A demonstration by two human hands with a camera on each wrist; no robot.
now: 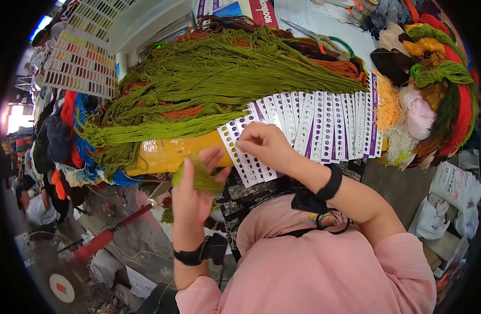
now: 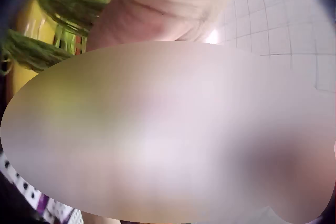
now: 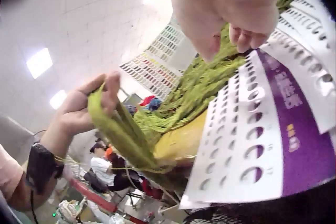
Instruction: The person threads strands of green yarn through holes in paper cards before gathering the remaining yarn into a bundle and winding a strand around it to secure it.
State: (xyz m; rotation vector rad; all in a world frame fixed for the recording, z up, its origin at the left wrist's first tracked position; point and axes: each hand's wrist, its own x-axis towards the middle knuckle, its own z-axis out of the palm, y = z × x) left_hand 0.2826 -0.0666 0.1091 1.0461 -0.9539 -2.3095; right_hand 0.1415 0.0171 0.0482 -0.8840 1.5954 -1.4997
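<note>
My left hand (image 1: 194,193) holds a looped bundle of olive-green thread (image 1: 202,177) across its fingers, in front of the yellow, tape-wrapped edge (image 1: 183,150). In the right wrist view the same thread loop (image 3: 107,124) hangs down from the raised left hand (image 3: 86,103). My right hand (image 1: 269,146) is over the left end of a row of white and purple punched thread cards (image 1: 319,123). Its fingers are curled, and no thread shows between them in the right wrist view. A large spread of green thread (image 1: 198,73) lies beyond both hands. Blur covers most of the left wrist view.
Scissors (image 1: 303,31) with green handles lie at the back. Colour sample charts (image 1: 80,63) stand at the left. Bundles of coloured thread (image 1: 421,112) hang at the right, near plastic bags (image 1: 450,193). A red bar (image 1: 109,235) crosses the lower left, with a fan (image 1: 54,272) beside it.
</note>
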